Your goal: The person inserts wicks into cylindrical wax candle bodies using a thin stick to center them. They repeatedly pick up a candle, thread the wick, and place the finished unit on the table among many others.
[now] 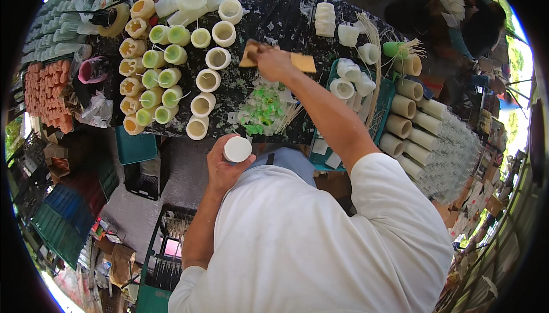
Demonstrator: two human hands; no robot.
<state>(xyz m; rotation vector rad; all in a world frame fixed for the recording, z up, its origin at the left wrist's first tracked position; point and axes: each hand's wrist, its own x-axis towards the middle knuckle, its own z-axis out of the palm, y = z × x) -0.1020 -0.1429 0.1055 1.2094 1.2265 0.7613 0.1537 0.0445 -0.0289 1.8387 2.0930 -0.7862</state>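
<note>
My left hand [219, 167] is wrapped round a white cylinder that looks like a candle [237, 149], its flat round end facing up, just off the table's near edge. Stretched out over the table, my right hand [271, 63] grips a flat strip of light wood [303, 62] lying across the dark surface; its fingers hide part of the strip. Below that hand lies a heap of green and whitish wax scraps [261, 110], with loose wicks [293, 113] beside it. A column of pale hollow cups [218, 58] stands to the left.
Further left are green wax-filled cups with wicks [151, 59] and yellowish hollow cups [131, 86]. A teal tray [384, 107] holds white pieces at the right, beside stacked beige tubes [403, 106]. Black crates [143, 178] stand on the floor below the table [286, 4].
</note>
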